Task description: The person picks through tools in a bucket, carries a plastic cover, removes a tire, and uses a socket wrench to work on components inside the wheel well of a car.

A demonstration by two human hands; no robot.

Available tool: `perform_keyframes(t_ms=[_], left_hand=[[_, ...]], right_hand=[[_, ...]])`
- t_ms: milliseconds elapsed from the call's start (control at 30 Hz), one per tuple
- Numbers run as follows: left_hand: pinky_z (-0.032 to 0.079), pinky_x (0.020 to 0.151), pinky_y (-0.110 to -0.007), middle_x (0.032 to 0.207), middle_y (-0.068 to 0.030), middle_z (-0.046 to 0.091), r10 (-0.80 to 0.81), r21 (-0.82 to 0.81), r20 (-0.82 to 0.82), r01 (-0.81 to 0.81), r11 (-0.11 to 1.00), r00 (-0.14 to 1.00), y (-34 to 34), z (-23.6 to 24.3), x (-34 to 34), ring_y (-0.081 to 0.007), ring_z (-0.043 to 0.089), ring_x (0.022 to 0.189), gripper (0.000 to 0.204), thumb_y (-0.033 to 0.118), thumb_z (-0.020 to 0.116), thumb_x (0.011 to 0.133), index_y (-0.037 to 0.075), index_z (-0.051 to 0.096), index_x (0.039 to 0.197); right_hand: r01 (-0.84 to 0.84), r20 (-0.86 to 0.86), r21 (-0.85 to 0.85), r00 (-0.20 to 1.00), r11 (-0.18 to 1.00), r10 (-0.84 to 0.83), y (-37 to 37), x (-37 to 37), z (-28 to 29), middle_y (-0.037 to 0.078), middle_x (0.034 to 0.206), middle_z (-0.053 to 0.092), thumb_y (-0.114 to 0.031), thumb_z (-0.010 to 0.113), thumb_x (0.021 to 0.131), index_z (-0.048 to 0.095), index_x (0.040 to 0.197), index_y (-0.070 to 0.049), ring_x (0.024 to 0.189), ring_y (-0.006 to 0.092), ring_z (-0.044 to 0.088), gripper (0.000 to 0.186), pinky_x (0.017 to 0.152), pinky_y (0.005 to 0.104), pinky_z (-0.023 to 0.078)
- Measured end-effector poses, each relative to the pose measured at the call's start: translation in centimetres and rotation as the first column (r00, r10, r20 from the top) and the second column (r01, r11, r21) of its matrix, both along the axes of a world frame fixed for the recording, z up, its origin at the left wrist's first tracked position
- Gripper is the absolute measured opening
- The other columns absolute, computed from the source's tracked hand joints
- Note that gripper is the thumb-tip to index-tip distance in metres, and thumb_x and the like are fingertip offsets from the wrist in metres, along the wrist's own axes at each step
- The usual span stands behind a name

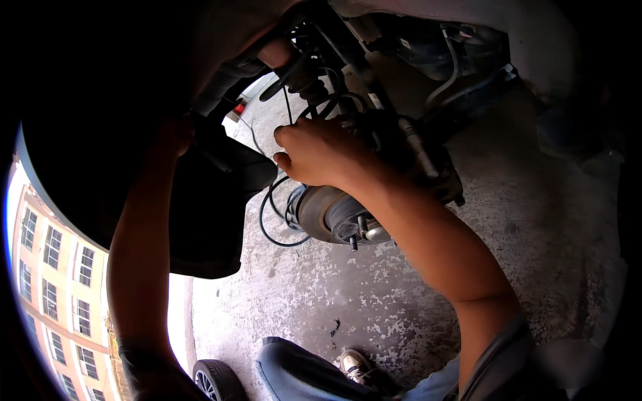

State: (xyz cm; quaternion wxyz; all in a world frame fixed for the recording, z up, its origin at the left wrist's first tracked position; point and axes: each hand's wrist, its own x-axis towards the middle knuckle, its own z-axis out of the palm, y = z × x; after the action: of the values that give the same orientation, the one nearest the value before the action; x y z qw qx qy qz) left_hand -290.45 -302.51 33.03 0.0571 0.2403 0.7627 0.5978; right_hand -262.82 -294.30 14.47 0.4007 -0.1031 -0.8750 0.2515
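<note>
My left hand (179,135) reaches up into shadow at the dark plastic wheel-arch liner (207,227); its fingers are hard to make out. My right hand (311,150) is closed, fingers curled, among black hoses below the suspension strut with its rubber bellows (307,87); what it holds, if anything, is hidden. Under that hand sits a bare wheel hub and brake disc (328,217) with protruding studs, a looped black cable (264,224) hanging beside it.
The vehicle's body (548,53) arches overhead. A detached wheel (217,381) lies at the lower left on the mottled concrete floor (374,294). My jeans and shoe (354,364) show at the bottom. A pale building (53,274) stands outside at the far left.
</note>
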Motion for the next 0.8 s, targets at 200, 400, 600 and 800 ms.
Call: perform_keyframes(t_ms=[200,400,600,800], left_hand=[[0.042,0.056,-0.029,0.091,-0.0086,0.057,0.067,-0.274,-0.284,-0.148,0.950,0.956,0.9,-1.7,0.2,-0.0160,0.053,0.069,0.031,0.027,0.047,0.099,0.004,0.055,0.117],[0.046,0.082,-0.039,0.116,-0.0144,0.057,-0.436,-0.375,-0.878,-0.847,0.376,0.195,-1.7,-0.4,0.8,-0.0240,0.057,0.097,0.037,0.027,0.043,0.101,0.006,0.048,0.131],[0.052,0.077,-0.038,0.109,-0.0178,0.062,-0.468,-0.340,-0.869,-0.881,0.329,0.161,-2.7,1.1,-2.2,-0.0276,0.063,0.093,0.044,0.035,0.041,0.101,0.004,0.049,0.132],[0.048,0.059,-0.034,0.087,-0.0095,0.059,0.141,-0.171,-0.299,-0.198,0.965,0.944,0.4,-0.8,-3.7,-0.0162,0.055,0.069,0.041,0.037,0.043,0.100,0.004,0.054,0.123]], right_hand=[[0.025,0.003,0.014,1.000,1.000,-0.025,1.0,0.0,-1.2,0.017,0.078,0.067,-0.021,0.063,0.086,0.064,0.084,-0.001,0.076,0.0331,0.068,0.020,0.068,0.0428,0.054],[0.037,-0.097,0.056,0.995,0.998,-0.031,0.5,-1.0,-1.2,0.016,0.072,0.067,-0.022,0.064,0.083,0.064,0.080,0.000,0.069,0.0305,0.068,0.022,0.064,0.0413,0.054],[0.001,-0.069,0.014,0.998,1.000,0.000,0.3,-0.5,-0.6,0.016,0.075,0.067,-0.023,0.063,0.084,0.064,0.082,0.000,0.071,0.0308,0.068,0.023,0.067,0.0422,0.055],[0.023,0.001,0.014,1.000,1.000,-0.023,0.6,-0.4,-0.7,0.017,0.077,0.067,-0.023,0.063,0.084,0.064,0.083,0.000,0.074,0.0316,0.068,0.023,0.068,0.0424,0.054]])
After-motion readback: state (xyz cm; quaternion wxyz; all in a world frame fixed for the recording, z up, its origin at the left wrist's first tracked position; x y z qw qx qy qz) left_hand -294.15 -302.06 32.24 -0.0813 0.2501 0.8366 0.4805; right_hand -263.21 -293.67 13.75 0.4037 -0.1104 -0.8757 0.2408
